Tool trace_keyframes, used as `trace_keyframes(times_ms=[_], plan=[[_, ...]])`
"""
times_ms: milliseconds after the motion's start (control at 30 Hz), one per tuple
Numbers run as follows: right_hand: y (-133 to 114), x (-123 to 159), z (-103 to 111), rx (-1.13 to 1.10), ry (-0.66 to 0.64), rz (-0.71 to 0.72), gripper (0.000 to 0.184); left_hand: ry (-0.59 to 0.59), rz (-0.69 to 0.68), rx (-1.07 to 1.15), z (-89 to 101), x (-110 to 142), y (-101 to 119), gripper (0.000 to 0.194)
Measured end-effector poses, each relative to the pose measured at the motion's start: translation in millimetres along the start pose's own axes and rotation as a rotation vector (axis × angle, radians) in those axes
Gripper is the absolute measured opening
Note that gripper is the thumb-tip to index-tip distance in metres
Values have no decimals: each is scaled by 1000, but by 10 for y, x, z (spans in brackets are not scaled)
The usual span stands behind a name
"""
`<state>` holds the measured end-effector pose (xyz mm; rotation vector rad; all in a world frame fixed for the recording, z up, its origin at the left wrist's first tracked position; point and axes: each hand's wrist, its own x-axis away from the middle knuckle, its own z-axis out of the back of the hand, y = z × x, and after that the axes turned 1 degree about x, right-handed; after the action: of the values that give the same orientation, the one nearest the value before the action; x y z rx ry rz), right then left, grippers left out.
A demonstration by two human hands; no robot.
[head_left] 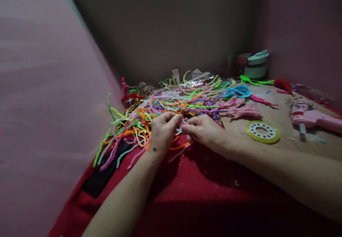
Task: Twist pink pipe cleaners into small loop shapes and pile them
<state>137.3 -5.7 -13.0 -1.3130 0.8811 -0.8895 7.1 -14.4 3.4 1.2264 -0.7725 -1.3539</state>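
Observation:
Between my two hands is a pink pipe cleaner (pixel 183 122), pinched by the fingertips of both. My left hand (pixel 165 128) is closed on it from the left, thumb against forefinger. From the right, my right hand (pixel 201 130) grips it as well, its fingers curled. A thin pale-pink length (pixel 179 154) trails below the hands; whether it belongs to the held piece I cannot tell. Just beyond the hands lies a big tangled heap of multicoloured pipe cleaners (pixel 160 105). Pink bundled pipe cleaners (pixel 244 110) rest to the right of the heap.
On the right, a board (pixel 283 149) bears a yellow tape roll (pixel 262 131) and a pink glue gun (pixel 315 117). A mint-green container (pixel 255 66) stands at the back. Left, a black flat object (pixel 103 176) lies on the red cloth (pixel 192 187). Walls enclose the table.

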Motion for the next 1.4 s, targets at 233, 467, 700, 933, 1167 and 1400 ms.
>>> trace_keyframes(times_ms=[233, 467, 700, 933, 1167, 1400], plan=[[27, -11, -18, 23, -30, -10, 37, -215, 313, 411, 64, -94, -16, 25], [-15, 17, 15, -31, 9, -52, 38, -350, 342, 504, 83, -108, -89, 31], [22, 37, 37, -185, -126, -34, 18, -255, 276, 458, 18, -56, -40, 27], [59, -6, 72, -510, -192, -87, 20, -224, 282, 438, 39, -61, -22, 24], [83, -9, 78, -411, -193, -129, 18, -201, 281, 420, -4, -20, -42, 26], [35, -58, 91, -516, -61, -138, 14, -232, 222, 454, -19, -14, -16, 31]])
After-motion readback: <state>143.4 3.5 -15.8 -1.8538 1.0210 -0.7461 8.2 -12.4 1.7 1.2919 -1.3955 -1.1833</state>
